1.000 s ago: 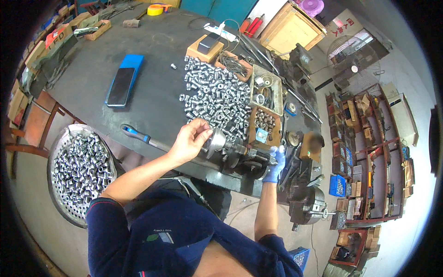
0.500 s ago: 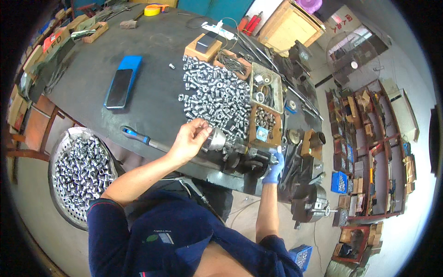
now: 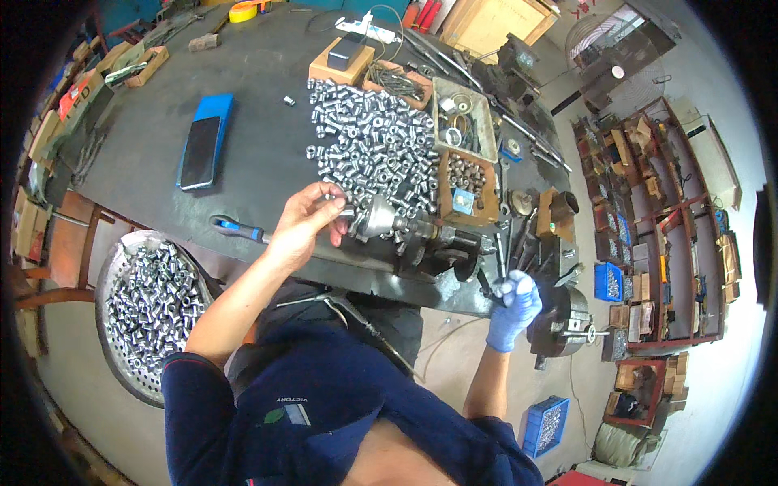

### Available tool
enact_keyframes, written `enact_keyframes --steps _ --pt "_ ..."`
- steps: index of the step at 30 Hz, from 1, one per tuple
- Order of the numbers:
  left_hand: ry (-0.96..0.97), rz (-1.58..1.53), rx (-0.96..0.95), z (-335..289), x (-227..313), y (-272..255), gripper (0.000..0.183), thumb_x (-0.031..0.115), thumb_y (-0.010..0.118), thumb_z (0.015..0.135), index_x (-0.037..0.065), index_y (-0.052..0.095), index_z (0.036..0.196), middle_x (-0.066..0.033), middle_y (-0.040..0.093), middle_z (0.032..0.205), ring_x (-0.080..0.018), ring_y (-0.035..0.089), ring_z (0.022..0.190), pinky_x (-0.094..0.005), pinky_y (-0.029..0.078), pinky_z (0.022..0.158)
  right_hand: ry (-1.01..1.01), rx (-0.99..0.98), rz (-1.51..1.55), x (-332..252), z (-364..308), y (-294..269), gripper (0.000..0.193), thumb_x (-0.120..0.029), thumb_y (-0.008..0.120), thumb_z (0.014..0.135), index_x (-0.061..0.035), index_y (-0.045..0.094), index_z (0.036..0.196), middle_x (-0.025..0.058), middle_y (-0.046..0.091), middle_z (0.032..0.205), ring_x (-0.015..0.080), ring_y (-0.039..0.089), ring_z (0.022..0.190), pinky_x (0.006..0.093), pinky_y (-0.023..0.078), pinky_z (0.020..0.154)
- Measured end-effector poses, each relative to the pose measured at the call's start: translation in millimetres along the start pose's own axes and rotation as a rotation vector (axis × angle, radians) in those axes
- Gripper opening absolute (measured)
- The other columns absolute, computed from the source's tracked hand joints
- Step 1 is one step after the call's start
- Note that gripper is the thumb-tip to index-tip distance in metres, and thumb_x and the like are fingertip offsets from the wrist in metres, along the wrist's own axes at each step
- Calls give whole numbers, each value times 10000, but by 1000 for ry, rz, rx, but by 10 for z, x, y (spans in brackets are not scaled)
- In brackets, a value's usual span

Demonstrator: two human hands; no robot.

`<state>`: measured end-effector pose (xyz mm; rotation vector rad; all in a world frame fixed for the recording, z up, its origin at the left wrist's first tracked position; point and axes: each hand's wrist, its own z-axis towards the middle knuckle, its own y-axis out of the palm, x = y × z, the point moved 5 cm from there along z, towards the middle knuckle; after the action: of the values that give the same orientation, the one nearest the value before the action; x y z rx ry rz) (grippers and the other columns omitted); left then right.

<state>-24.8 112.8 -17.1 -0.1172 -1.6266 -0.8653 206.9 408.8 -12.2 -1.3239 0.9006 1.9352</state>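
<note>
My bare left hand [image 3: 301, 225] is closed in a pinch on a small shiny metal fitting [image 3: 349, 211], at the nose of a cone-shaped metal chuck [image 3: 378, 217]. Behind the chuck, a dark spindle fixture [image 3: 446, 247] sits along the bench's near edge. My right hand [image 3: 515, 309], in a blue glove, has its fingers curled at the end of a dark lever [image 3: 485, 282] right of the fixture. Its fingers partly hide the lever's end. A large heap of metal fittings [image 3: 373, 142] lies just beyond the chuck.
A blue-handled tool [image 3: 235, 228] lies left of my left hand. Farther off is a phone [image 3: 200, 154] on a blue case. Boxes of parts [image 3: 468, 188] stand beyond the fixture, with a bench vise [image 3: 563, 320] at right. A perforated metal bowl [image 3: 113, 340] of fittings stands at lower left.
My right hand has moved right and nearer, away from the fixture, and the lever now shows between them. My left hand has shifted slightly left of the chuck. The whole view has tilted a little.
</note>
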Motion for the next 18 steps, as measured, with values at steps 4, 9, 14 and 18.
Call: enact_keyframes --steps 4,9,14,18 --pt "-72 -132 -99 -318 -55 -193 292 98 561 829 -8 503 1095 -171 605 863 -257 598 775 -353 489 702 -76 -246 -438 -15 -613 275 167 -132 626 742 -11 645 856 25 616 777 91 539 673 216 436 609" --pt "-162 -266 -38 -666 -261 -366 250 39 556 807 -26 548 1048 -196 599 923 -317 595 863 -426 483 791 489 -877 -856 1404 -1419 880 565 -340 716 672 27 571 1075 161 618 1014 206 610 903 291 463 811" --pt "-145 -264 18 -826 -216 -473 262 15 564 796 -17 544 1056 -200 589 982 -310 593 915 -416 468 851 579 -1169 -1055 2145 -1673 1316 713 -459 672 671 55 510 1138 208 579 1075 246 572 994 296 440 840" --pt "-69 -261 64 -986 -186 -687 317 25 593 793 -17 522 1100 -209 590 991 -311 595 926 -395 466 858 484 -1212 -803 1519 -1640 1413 691 -464 659 691 46 516 1133 204 573 1082 284 539 1038 318 403 892"
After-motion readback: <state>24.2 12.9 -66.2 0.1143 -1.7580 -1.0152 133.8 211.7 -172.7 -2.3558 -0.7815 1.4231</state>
